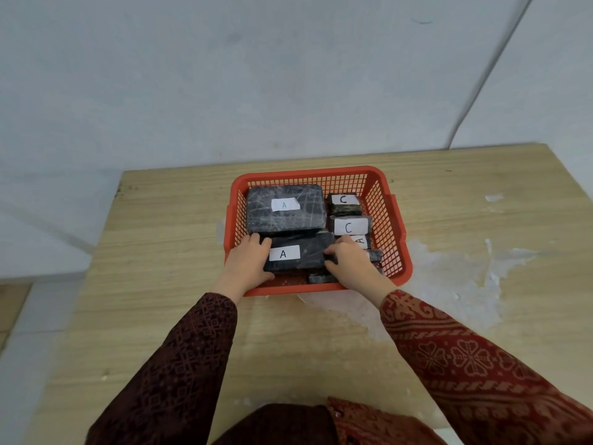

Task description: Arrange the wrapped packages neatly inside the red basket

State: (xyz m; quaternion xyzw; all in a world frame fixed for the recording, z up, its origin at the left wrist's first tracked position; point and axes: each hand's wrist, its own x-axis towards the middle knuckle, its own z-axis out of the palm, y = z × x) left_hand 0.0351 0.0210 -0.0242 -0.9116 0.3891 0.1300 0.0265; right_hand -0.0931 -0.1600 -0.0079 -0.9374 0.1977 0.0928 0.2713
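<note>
Both sleeves [475, 358] were long, dark maroon batik with woven orange-red geometric and floral patterns, ending at the wrists.

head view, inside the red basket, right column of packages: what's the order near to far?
Right hand on the near packages → small package labelled A, mostly hidden → package labelled C → far package labelled C → back wall of the red basket.

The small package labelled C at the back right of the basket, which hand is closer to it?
Right. The right hand sits just in front of the back C package, gripping the near A package; the left hand holds that package's opposite end, farther away.
</note>
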